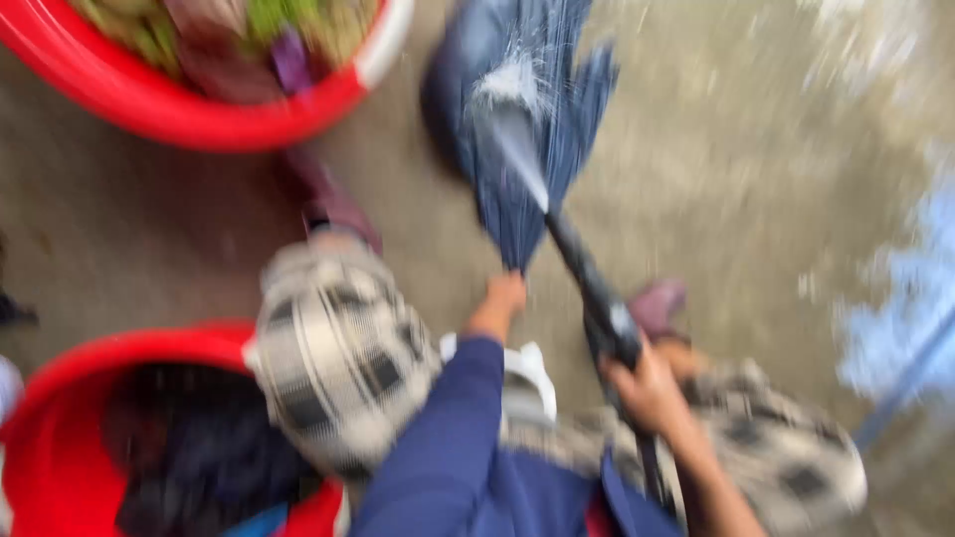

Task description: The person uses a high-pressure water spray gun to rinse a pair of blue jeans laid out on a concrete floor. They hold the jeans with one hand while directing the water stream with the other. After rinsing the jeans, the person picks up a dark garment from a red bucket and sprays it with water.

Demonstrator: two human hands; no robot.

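Left hand (500,298): fingers are pinching the lower edge of the blue garment (527,129) lying on the wet floor (736,179).
Right hand (647,388): fingers are gripping the black spray nozzle (587,278), jetting water onto it.
Sides: red tubs (149,94) are sitting left.

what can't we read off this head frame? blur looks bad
- Head view, right hand: motion blur smears the grip on the black spray wand.
- Left hand: holds the blue garment; fingers blurred.
- Upper red tub: cut off by the top edge; its coloured contents are indistinct.
- Lower red tub: cut off at the bottom; the dark contents are a blur.
- Blue shape at the right edge: unidentifiable.
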